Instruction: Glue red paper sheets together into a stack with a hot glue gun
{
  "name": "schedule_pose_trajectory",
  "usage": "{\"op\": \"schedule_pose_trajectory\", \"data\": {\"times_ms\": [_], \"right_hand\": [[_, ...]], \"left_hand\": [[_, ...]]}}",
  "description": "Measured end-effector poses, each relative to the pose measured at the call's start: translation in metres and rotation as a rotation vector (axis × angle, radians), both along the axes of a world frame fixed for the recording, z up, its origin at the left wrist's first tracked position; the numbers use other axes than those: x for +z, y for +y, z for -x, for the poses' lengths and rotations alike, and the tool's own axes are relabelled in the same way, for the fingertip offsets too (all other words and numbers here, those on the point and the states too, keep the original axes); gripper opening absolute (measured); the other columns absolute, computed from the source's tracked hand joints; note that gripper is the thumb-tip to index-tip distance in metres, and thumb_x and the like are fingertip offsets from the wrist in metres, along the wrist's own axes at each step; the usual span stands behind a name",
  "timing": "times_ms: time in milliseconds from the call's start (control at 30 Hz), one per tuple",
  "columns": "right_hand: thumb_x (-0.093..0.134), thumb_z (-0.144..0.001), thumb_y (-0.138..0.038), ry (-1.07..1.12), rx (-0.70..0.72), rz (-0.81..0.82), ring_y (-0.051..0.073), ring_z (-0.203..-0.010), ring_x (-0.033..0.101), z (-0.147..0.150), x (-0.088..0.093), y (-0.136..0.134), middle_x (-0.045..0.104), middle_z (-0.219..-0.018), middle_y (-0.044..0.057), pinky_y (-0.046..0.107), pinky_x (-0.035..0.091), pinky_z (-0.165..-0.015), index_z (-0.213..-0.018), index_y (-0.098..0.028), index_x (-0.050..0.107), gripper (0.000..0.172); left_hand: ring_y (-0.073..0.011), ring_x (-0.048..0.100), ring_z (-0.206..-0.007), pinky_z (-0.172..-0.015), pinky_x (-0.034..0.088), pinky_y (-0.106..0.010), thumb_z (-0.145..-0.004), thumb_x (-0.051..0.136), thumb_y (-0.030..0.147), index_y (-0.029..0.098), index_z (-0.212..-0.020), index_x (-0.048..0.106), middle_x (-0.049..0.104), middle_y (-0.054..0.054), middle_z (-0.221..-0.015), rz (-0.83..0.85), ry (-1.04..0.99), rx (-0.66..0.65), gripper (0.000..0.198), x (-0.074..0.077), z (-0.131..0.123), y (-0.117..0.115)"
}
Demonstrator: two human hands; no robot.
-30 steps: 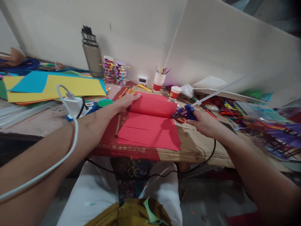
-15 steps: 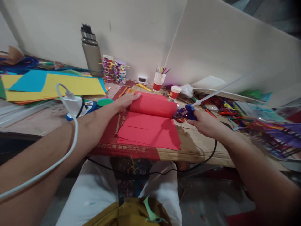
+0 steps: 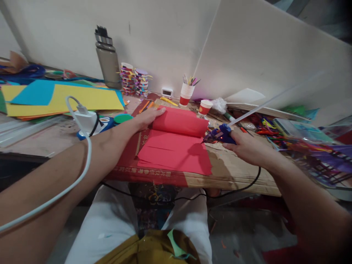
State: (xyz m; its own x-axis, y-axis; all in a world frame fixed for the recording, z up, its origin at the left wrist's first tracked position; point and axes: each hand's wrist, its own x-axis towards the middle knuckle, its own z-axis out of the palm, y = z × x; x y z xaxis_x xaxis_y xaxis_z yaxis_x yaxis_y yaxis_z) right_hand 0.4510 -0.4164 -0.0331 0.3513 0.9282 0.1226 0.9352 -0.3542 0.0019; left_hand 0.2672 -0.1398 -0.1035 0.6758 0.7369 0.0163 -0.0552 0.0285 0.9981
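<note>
Red paper (image 3: 173, 150) lies in front of me, its upper part curled over in a fold. Along the left edge of that fold, my left hand (image 3: 150, 116) grips the paper, thumb on top and the other fingers mostly hidden. To the right, my right hand (image 3: 244, 145) is closed around a blue hot glue gun (image 3: 224, 135) with a small red light. Its nozzle points left, just over the paper's right side below the fold. A long clear glue stick (image 3: 255, 109) juts from its back, and a black cord hangs down from it.
Beneath the paper is a cardboard sheet (image 3: 239, 172). Paper cups with pens (image 3: 186, 93), a single paper cup (image 3: 205, 106) and a bottle (image 3: 107, 64) stand behind. Coloured sheets (image 3: 85, 99) and a white charger (image 3: 86, 120) are at left; craft supplies clutter the right.
My right hand and the glue gun have shifted slightly to the right, with the nozzle now over the paper's right part. My left hand keeps its grip on the fold.
</note>
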Motion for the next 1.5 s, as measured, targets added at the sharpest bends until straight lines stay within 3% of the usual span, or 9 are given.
{"op": "schedule_pose_trajectory", "data": {"times_ms": [200, 400, 700, 967, 1200, 1333, 1500], "right_hand": [[0.051, -0.085, -0.035, 0.068, 0.016, 0.056, 0.024, -0.084, 0.061, 0.002, -0.007, 0.017, 0.067, -0.093, 0.010, 0.030, 0.043, -0.067, -0.092, -0.019, 0.058, 0.018], [0.053, -0.086, -0.038, 0.042, 0.044, 0.046, 0.022, -0.079, 0.061, 0.006, -0.010, 0.031, 0.067, -0.092, 0.011, 0.028, 0.042, -0.064, -0.088, -0.019, 0.057, 0.020], [0.054, -0.084, -0.033, 0.035, -0.014, 0.015, 0.024, -0.083, 0.060, -0.007, -0.008, 0.010, 0.065, -0.093, 0.011, 0.030, 0.042, -0.067, -0.087, -0.018, 0.058, 0.016], [0.054, -0.085, -0.038, 0.059, 0.051, 0.045, 0.025, -0.083, 0.062, 0.025, -0.005, 0.035, 0.068, -0.095, 0.012, 0.028, 0.042, -0.064, -0.091, -0.018, 0.059, 0.021], [0.052, -0.086, -0.036, 0.113, 0.096, 0.070, 0.024, -0.083, 0.063, 0.056, -0.002, 0.060, 0.068, -0.097, 0.012, 0.028, 0.041, -0.063, -0.100, -0.018, 0.058, 0.023], [0.051, -0.087, -0.034, 0.135, 0.136, 0.058, 0.025, -0.087, 0.062, 0.059, -0.003, 0.065, 0.068, -0.102, 0.013, 0.028, 0.042, -0.065, -0.101, -0.018, 0.057, 0.022], [0.051, -0.087, -0.038, 0.102, 0.074, 0.068, 0.024, -0.081, 0.063, 0.042, -0.001, 0.046, 0.068, -0.095, 0.013, 0.029, 0.042, -0.064, -0.094, -0.018, 0.059, 0.023]], "left_hand": [[-0.0242, 0.067, -0.090, -0.079, 0.052, -0.034, -0.079, 0.064, 0.041, 0.015, -0.088, 0.069, 0.071, -0.012, -0.093, 0.059, 0.018, -0.103, 0.027, -0.004, 0.000, 0.005], [-0.0220, 0.066, -0.088, -0.082, 0.051, -0.033, -0.077, 0.067, 0.042, 0.013, -0.087, 0.068, 0.071, -0.013, -0.095, 0.049, -0.030, -0.157, 0.031, -0.006, 0.002, 0.006], [-0.0238, 0.065, -0.097, -0.081, 0.052, -0.030, -0.077, 0.065, 0.045, 0.018, -0.089, 0.069, 0.072, -0.009, -0.099, 0.007, 0.030, -0.081, 0.030, -0.006, 0.000, 0.006], [-0.0254, 0.065, -0.100, -0.085, 0.052, -0.033, -0.076, 0.066, 0.047, 0.018, -0.094, 0.067, 0.071, -0.010, -0.103, -0.028, 0.027, -0.072, 0.034, -0.008, 0.000, 0.008], [-0.0243, 0.066, -0.096, -0.079, 0.054, -0.031, -0.077, 0.065, 0.046, 0.020, -0.093, 0.067, 0.071, -0.007, -0.100, 0.011, 0.042, -0.089, 0.031, -0.010, -0.001, 0.009], [-0.0245, 0.067, -0.096, -0.081, 0.053, -0.033, -0.078, 0.065, 0.044, 0.019, -0.091, 0.068, 0.072, -0.008, -0.096, 0.023, 0.034, -0.085, 0.028, -0.010, -0.002, 0.009], [-0.0244, 0.067, -0.094, -0.082, 0.053, -0.033, -0.077, 0.066, 0.045, 0.019, -0.089, 0.068, 0.072, -0.009, -0.097, 0.017, 0.024, -0.076, 0.028, -0.010, -0.001, 0.010]]}}
